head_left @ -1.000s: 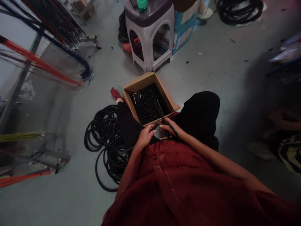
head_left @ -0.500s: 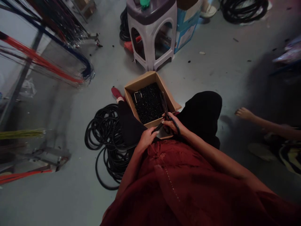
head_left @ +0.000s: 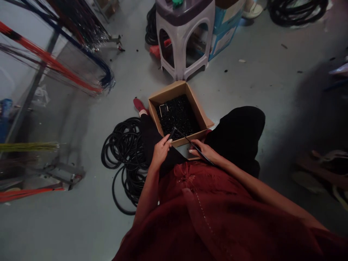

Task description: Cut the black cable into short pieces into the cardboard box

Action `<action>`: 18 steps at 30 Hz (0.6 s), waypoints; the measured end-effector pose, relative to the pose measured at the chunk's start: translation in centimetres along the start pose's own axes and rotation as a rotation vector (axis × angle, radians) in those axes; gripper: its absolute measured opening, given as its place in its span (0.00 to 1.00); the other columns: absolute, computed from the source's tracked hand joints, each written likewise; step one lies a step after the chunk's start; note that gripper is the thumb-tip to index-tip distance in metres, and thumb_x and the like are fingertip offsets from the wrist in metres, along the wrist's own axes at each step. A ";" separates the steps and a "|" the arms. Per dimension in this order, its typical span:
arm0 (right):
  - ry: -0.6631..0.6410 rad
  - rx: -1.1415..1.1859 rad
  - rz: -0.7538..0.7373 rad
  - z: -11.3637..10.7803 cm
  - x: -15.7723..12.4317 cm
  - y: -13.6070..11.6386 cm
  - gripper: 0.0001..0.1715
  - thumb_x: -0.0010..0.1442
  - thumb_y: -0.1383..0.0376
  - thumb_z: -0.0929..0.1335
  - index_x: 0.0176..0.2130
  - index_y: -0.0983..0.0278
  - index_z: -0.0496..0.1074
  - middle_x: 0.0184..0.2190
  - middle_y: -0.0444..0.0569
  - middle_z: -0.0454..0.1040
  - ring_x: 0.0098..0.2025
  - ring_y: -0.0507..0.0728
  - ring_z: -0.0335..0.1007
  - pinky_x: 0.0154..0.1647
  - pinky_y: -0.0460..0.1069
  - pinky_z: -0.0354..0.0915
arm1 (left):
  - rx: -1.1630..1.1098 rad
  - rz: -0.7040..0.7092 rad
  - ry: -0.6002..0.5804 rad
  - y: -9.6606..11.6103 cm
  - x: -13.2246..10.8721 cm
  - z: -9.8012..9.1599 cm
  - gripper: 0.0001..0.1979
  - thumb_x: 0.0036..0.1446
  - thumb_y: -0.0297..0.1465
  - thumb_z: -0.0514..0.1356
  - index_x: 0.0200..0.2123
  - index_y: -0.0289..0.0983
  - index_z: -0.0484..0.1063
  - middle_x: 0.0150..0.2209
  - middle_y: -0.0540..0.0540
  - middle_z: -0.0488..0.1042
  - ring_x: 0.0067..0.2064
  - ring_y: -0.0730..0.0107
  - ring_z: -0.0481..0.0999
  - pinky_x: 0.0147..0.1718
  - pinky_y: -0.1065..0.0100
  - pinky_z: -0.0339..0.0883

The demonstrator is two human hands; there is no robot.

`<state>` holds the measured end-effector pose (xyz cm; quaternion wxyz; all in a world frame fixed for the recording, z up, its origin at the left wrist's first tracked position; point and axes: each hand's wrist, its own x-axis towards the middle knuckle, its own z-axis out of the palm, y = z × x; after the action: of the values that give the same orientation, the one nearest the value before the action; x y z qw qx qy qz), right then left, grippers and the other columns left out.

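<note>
View from head height, down at a seated person in a dark red top (head_left: 217,217) & black trousers (head_left: 237,136), w/ both bare hands above a cardboard box (head_left: 194,106) on the gray floor (head_left: 89,221), btwn the feet. L hand (head_left: 161,149): fingers closed round a short end of black tube (head_left: 172,134), which pokes up over the box's near edge. R hand (head_left: 205,151): fingers wrapped round the dark handles of scissors (head_left: 196,148); blades slant up & left, tips at or v. near the top of the tube; can't tell if they touch it.

Box is partly filled w/ small black pieces (head_left: 179,113); a pale rectangular outline (head_left: 164,110) shows among them, too unclear to ID. Beside the person's L leg, a loose heap of black tubing (head_left: 132,143) lies in loops on the floor; can't tell if the held end joins it.

Just past the box: gray plastic stool (head_left: 178,47) w/ a green cap (head_left: 177,3) at the top edge of view, & a blue carton (head_left: 223,39) behind. Far L: a rack w/ red-orange wires (head_left: 56,65). Top R: another black coil (head_left: 297,16), near someone's pale shoe (head_left: 252,11).
</note>
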<state>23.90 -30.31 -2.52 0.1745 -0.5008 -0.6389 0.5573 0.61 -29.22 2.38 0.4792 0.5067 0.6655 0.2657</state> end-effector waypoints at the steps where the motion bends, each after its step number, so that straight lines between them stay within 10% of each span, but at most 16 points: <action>1: -0.011 -0.023 -0.006 0.0 -0.2 -0.2 0.28 0.57 0.52 0.65 0.53 0.63 0.62 0.41 0.50 0.73 0.40 0.58 0.70 0.41 0.51 0.63 | 0.001 -0.001 0.001 -0.1 0.0 0.0 0.26 0.58 0.39 0.54 0.57 0.33 0.67 0.26 0.51 0.69 0.25 0.78 0.64 0.27 0.74 0.60; 18: -0.077 -0.072 -0.041 -0.3 -0.4 -1.2 0.33 0.58 0.48 0.65 0.54 0.66 0.61 0.47 0.56 0.71 0.45 0.61 0.69 0.45 0.53 0.63 | 0.178 0.068 -0.116 0.1 -0.7 1.1 0.22 0.60 0.35 0.53 0.56 0.37 0.68 0.39 0.45 0.77 0.37 0.70 0.74 0.41 0.69 0.66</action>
<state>23.76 -30.36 -1.23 0.1429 -0.4718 -0.6749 0.5491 1.67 -29.95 2.29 0.4607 0.5840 0.6402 0.1918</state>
